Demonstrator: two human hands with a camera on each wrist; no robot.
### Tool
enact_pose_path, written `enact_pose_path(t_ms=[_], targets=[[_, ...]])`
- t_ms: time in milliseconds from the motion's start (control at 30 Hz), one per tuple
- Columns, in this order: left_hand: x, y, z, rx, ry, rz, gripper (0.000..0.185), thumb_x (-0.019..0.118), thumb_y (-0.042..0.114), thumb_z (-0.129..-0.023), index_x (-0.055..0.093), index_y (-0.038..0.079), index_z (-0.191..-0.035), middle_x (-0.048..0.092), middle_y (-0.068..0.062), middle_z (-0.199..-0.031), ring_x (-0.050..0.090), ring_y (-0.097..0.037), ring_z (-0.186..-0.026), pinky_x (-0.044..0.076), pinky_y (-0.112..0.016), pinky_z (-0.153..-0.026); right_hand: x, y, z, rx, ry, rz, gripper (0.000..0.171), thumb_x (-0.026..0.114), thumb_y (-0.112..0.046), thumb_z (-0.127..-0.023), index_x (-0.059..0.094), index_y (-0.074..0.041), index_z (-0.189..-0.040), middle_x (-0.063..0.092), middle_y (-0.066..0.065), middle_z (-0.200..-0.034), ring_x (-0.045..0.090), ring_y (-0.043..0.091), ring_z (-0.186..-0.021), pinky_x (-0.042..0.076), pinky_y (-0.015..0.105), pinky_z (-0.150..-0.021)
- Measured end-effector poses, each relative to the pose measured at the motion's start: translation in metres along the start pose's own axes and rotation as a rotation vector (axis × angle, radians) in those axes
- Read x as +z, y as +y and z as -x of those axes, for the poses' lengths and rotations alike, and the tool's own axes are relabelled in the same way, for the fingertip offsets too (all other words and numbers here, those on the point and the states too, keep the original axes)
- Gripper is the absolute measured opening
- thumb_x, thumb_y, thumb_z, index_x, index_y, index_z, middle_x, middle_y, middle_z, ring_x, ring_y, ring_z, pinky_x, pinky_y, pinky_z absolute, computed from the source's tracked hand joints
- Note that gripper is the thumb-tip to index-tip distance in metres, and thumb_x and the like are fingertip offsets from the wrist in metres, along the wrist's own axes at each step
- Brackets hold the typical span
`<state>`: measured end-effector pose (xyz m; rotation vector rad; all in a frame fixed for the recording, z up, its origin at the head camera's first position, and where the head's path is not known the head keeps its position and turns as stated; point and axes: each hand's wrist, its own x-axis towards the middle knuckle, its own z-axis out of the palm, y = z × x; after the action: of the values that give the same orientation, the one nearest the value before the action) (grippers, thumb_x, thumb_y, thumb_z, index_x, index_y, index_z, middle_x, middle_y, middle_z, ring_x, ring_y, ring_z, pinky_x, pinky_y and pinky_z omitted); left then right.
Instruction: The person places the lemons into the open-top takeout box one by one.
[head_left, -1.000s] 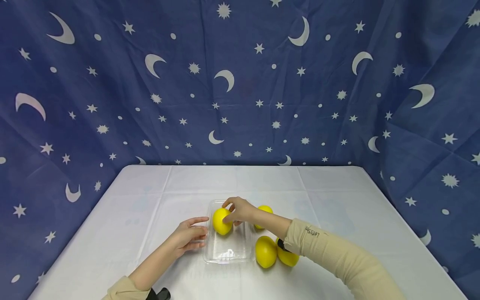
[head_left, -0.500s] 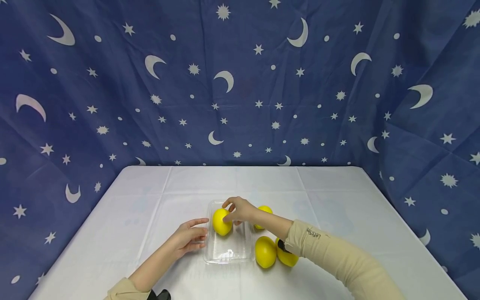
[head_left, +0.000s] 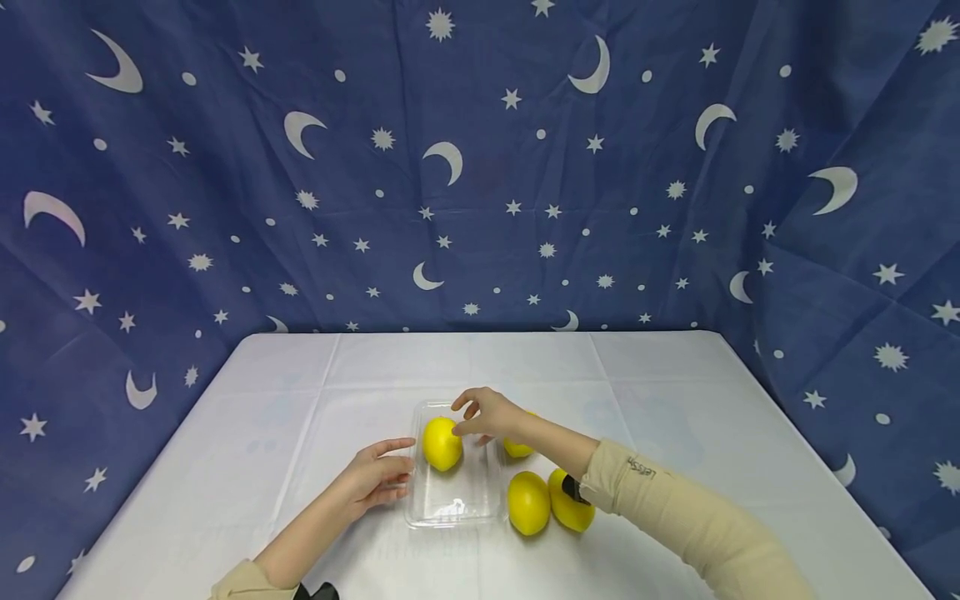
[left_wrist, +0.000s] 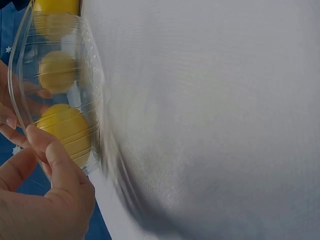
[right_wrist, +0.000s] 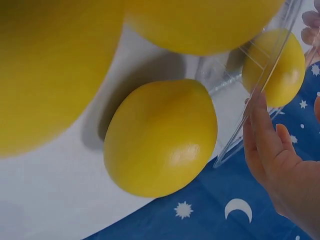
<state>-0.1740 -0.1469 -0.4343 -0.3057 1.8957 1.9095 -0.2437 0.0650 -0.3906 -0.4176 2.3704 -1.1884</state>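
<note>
One lemon [head_left: 441, 447] lies in the far half of a clear plastic container [head_left: 453, 508]. My right hand [head_left: 489, 417] is spread just right of this lemon, over the container's right side, with nothing held. Thumb and fingers are parted, the thumb tip close to the lemon's edge. At the container's left wall, my left hand [head_left: 378, 475] has loosely straight fingers at the rim. The left wrist view shows its fingertips against the rim, with the lemon [left_wrist: 65, 132] behind the clear wall. In the right wrist view, the right fingers [right_wrist: 265, 130] overlap the container's rim.
Right of the container, a lemon [head_left: 517, 448] is partly hidden behind the right wrist. Nearer the front, a lemon [head_left: 528, 503] and another lemon [head_left: 570, 505] sit side by side under the right forearm. A white cloth covers the table [head_left: 390, 367]; a blue patterned curtain [head_left: 495, 167] hangs behind.
My right hand has let go of the lemon in the container and moved slightly right and up, fingers spreading. The left hand stays at the container's left rim.
</note>
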Motion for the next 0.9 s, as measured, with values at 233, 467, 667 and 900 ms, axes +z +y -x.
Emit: enact_pose_path(t_ms=[233,467,667,900], targets=[[0.001,0.000,0.001,0.011,0.001,0.003,0.053,0.058,0.004,-0.088,0.040,0.000,-0.138,0.058,-0.001,-0.088,0.057,-0.010,-0.072,0.057,-0.019,-0.063,-0.010,0.002,0.005,0.021,-0.003,-0.007,0.039,0.070,-0.012,-0.083,0.058,0.000,-0.119,0.057,0.011,-0.092,0.055,0.025,-0.077,0.059,0.033,-0.065],[0.002,-0.002,0.002,0.008,0.018,-0.004,0.052,0.058,0.003,-0.088,0.041,0.000,-0.137,0.059,-0.002,-0.089,0.057,-0.010,-0.073,0.058,-0.021,-0.063,-0.018,0.006,0.012,0.023,-0.001,-0.024,0.039,0.069,-0.011,-0.084,0.058,0.001,-0.119,0.059,0.011,-0.091,0.058,0.026,-0.079,0.060,0.039,-0.071],[0.002,-0.003,0.001,0.008,0.022,-0.006,0.051,0.058,0.002,-0.088,0.041,0.000,-0.137,0.059,-0.003,-0.091,0.057,-0.012,-0.074,0.058,-0.022,-0.064,-0.028,0.009,0.018,0.026,0.018,-0.050,0.035,0.068,-0.010,-0.085,0.059,0.000,-0.117,0.059,0.011,-0.090,0.059,0.027,-0.080,0.060,0.041,-0.073],[0.002,-0.002,0.002,0.010,0.013,-0.005,0.052,0.058,0.003,-0.089,0.040,-0.001,-0.138,0.059,-0.003,-0.091,0.057,-0.011,-0.074,0.058,-0.022,-0.063,-0.037,0.015,0.024,0.052,0.044,-0.089,0.032,0.067,-0.011,-0.085,0.060,-0.002,-0.116,0.060,0.009,-0.089,0.059,0.022,-0.079,0.060,0.035,-0.073]])
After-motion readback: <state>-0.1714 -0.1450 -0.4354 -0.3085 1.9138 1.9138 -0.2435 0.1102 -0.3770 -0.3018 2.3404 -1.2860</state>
